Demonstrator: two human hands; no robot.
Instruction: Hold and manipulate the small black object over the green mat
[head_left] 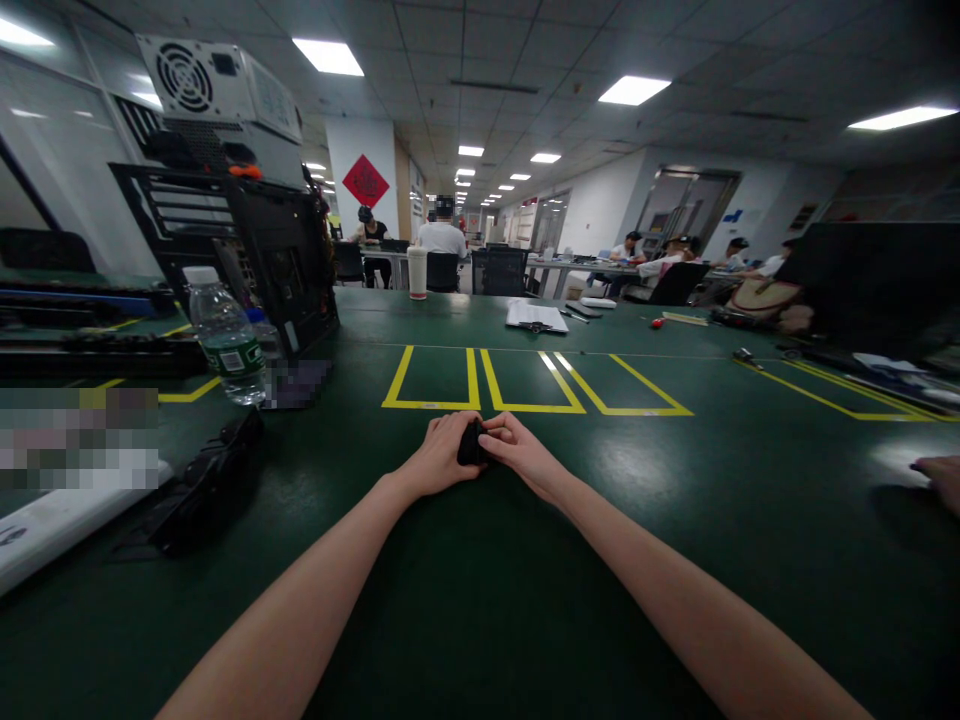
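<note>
Left hand (441, 455) curls round one black piece (470, 442) (mostly hidden, hard to identify), right hand (519, 452) pinches its side; three yellow outlines (534, 408) just beyond.

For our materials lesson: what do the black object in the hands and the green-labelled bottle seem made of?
Black object: possibly plastic, dark and dull, but too small to be sure. Bottle: probably clear, glossy plastic, given its see-through wall and glints.

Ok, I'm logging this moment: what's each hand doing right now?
Left hand: closed around a small black object.
Right hand: partly closed at that object; whether it holds it cannot be told.
</note>
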